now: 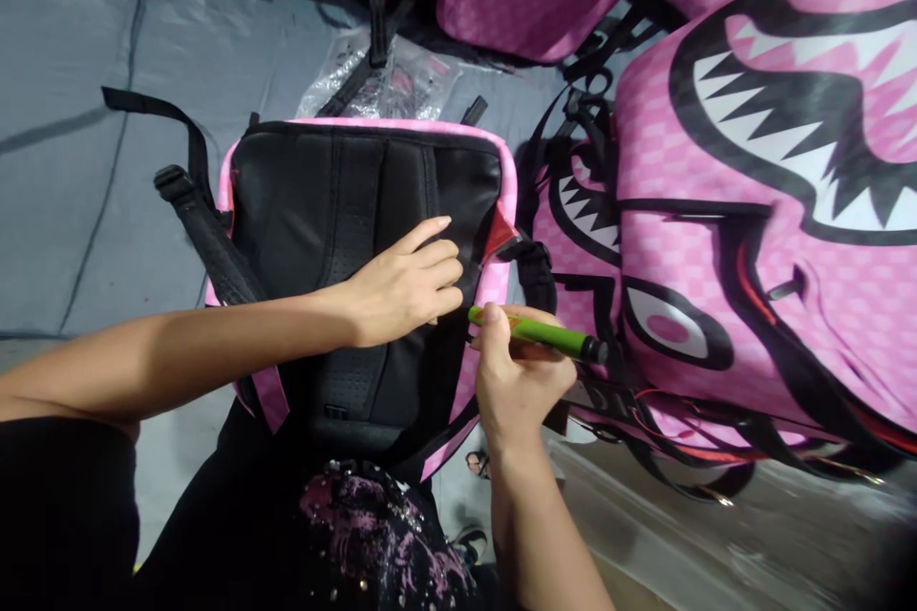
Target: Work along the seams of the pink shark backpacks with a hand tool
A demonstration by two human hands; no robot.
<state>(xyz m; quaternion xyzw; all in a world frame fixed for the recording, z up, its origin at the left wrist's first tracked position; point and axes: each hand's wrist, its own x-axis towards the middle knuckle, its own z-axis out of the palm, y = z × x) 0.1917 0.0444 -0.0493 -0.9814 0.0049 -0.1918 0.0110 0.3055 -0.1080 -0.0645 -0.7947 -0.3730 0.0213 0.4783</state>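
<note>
A pink backpack [501, 210] lies on my lap with its black padded back panel facing up. My left hand [405, 286] rests on the panel near its right side, fingers curled loosely, the index finger stretched out. My right hand [512, 372] is closed round a green tool with a black tip [544, 334], held level at the backpack's right edge. The tool's near end sits just beside my left fingertips. A black shoulder strap [207, 234] hangs off the backpack's left side.
A pile of pink backpacks printed with a toothed shark mouth [774, 210] fills the right. More pink backpacks [530, 0] lie along the top. A crumpled clear plastic bag [379, 81] sits behind the backpack on grey floor cloth [86, 162].
</note>
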